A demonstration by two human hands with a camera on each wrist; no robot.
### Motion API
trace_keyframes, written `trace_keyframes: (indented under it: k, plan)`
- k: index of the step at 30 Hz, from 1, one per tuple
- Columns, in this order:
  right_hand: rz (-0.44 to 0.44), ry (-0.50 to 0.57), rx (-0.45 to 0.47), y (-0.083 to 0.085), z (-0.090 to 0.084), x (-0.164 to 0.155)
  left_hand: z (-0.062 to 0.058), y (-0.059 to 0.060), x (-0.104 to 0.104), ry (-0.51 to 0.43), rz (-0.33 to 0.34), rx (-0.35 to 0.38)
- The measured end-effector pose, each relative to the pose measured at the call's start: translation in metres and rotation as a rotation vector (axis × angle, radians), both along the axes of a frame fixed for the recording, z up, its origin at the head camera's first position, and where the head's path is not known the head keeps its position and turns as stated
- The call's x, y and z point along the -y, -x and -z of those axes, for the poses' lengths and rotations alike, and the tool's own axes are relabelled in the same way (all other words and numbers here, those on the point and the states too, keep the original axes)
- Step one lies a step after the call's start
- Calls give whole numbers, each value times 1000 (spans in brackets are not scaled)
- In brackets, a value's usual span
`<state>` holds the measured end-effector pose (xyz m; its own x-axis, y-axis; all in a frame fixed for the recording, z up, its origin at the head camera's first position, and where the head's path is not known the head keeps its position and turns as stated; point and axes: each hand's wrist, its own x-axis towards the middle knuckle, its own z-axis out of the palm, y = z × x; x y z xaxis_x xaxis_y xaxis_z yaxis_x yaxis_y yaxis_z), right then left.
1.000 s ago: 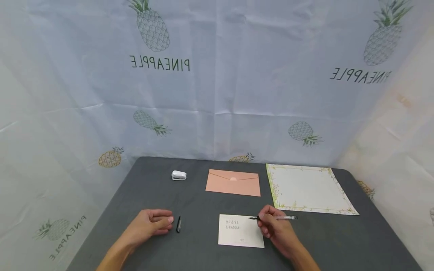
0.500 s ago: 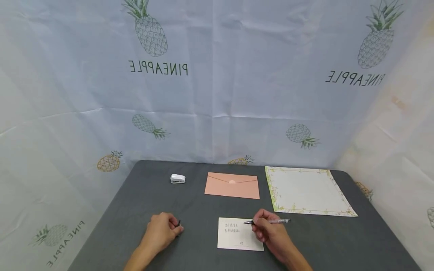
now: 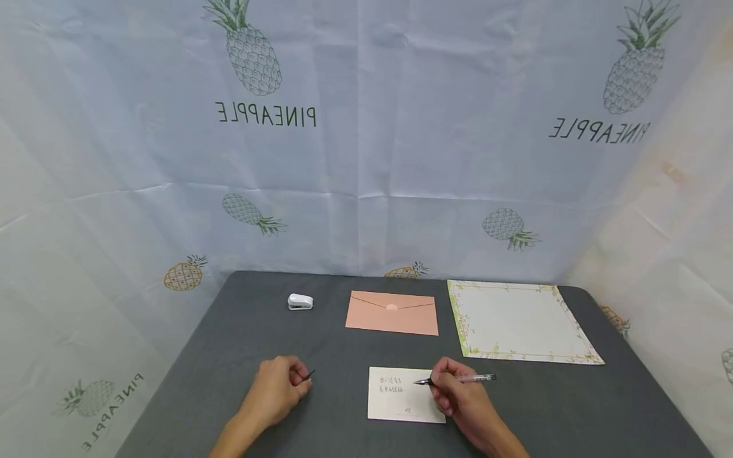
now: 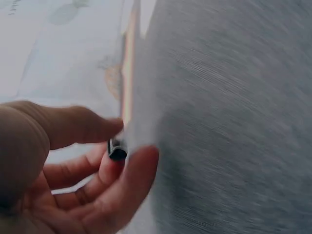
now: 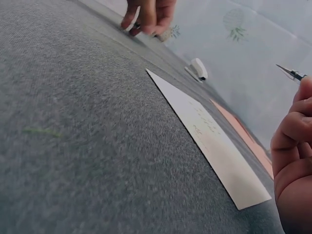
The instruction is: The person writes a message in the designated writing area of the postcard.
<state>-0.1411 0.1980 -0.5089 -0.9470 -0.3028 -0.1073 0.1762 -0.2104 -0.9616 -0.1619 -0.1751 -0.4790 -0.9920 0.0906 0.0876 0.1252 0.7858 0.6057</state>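
Head view, worktop (image 3: 240, 331) of dark grey felt-like cloth. The left hand (image 3: 279, 392) pinches the small black pen cap (image 3: 308, 375) between thumb and curled fingers, its tip poking out toward 2 o'clock; the left wrist view shows the cap (image 4: 117, 148) lifted between the fingertips. The right hand (image 3: 460, 397) grips the clear-barrelled pen (image 3: 458, 379), held nearly level with its bare point toward 9 o'clock over the small white card (image 3: 401, 395), which lies flat at the near centre and bears a few handwritten lines. Judged step: writing appears finished and the pen is about to be capped; the next move would call for bringing cap and point together on one line, a fine alignment. At 12 o'clock from the card lies a smooth salmon-pink envelope (image 3: 392, 313), flap closed; at 1 o'clock a large sheet of bordered letter paper (image 3: 515, 321); at 11 o'clock a small rounded white plastic stapler (image 3: 300, 301).
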Motion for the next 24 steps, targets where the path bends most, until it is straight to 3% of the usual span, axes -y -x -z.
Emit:
trace_keyframes:
  k: [5, 11, 15, 24]
  plan:
    - [-22, -13, -7, -5, -2, -5, -12, -1, -6, -180, 177, 33]
    - [-60, 20, -35, -10, -6, -8, -25, -4, -24, -307, 347, 106]
    - [-101, 101, -61, -14, -8, -5, -30, -7, -43, -375, 400, 135]
    - [-123, 161, -59, -18, -10, 12, -33, -14, -73, -470, 450, 104]
